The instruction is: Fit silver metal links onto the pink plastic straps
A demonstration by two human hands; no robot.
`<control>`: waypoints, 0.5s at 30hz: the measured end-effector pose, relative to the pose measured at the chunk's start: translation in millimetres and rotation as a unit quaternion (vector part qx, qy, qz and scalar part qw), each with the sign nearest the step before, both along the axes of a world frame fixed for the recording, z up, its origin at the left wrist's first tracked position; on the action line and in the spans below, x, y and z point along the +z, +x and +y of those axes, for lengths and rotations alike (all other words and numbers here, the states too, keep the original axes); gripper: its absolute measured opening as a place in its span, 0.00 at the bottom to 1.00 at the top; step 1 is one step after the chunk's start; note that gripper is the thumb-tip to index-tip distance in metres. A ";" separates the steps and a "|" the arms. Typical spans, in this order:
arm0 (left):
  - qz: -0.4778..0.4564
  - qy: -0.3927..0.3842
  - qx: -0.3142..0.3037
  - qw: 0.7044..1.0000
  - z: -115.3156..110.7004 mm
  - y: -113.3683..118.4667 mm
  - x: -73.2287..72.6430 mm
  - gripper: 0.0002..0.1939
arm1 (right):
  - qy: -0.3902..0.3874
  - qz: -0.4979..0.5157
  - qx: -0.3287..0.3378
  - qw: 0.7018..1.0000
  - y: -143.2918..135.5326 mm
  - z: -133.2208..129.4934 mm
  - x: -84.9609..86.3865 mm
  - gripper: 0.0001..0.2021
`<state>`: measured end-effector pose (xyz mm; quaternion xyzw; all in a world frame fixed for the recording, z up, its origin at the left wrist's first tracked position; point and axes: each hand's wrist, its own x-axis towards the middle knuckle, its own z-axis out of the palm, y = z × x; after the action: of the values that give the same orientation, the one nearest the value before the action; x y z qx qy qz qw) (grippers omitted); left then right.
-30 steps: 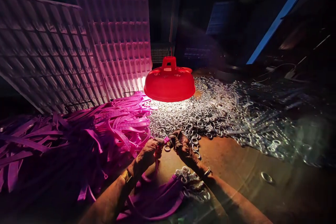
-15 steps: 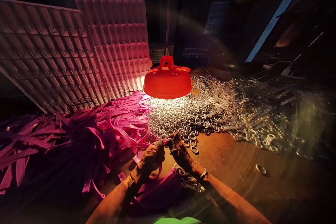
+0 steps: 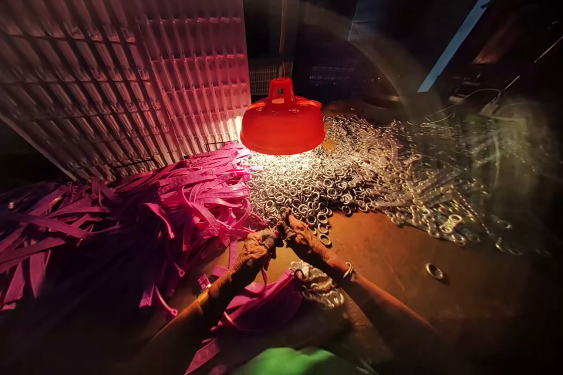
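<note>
A: The pink strap hangs from your left hand, which is curled tight around its upper end, fingers folded in and thumb on top. The strap's tail curves down toward your wrist and the loose straps lying below it.

B: And your right hand?

A: Your right hand meets the left, fingertips touching just where the strap end sits. Its fingers are bunched together in a pinch. You seem to hold a small metal ring there against the strap, but it is too small and dark to be sure. A bangle sits on that wrist.

B: What lies about your hands?

A: Just beyond your knuckles spreads the heap of metal rings, bright under the red lamp that hangs low over it. To your left, the pile of pink straps reaches right up to your left hand. A small cluster of rings lies under your right wrist, and one lone ring rests well apart on the right.

B: And the surface, the room?

A: You work on a brown, worn tabletop. Two ribbed plastic trays lean upright behind the straps. The rest of the room is dark; a pale slanted beam shows at upper right.
</note>
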<state>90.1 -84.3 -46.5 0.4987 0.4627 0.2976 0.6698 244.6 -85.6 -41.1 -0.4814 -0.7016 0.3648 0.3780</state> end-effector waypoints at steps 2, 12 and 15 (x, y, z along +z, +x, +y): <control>0.003 -0.038 -0.025 0.999 2.6 -5.7 18.7 0.21 | -0.008 0.005 0.029 1.000 -0.9 -6.5 6.2 0.13; 0.065 -0.044 -0.204 0.976 -19.7 -33.1 60.5 0.18 | -0.029 -0.121 0.047 0.991 -3.7 -96.9 11.8 0.11; 0.024 -0.064 -0.236 0.969 -45.3 -36.0 46.8 0.21 | -0.089 -0.083 0.021 0.992 -6.5 -119.9 0.1 0.12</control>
<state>54.1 -129.6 0.3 0.5570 0.3661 0.0889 0.7402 238.1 -205.5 -41.1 -0.5265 -0.7053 0.3929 0.2665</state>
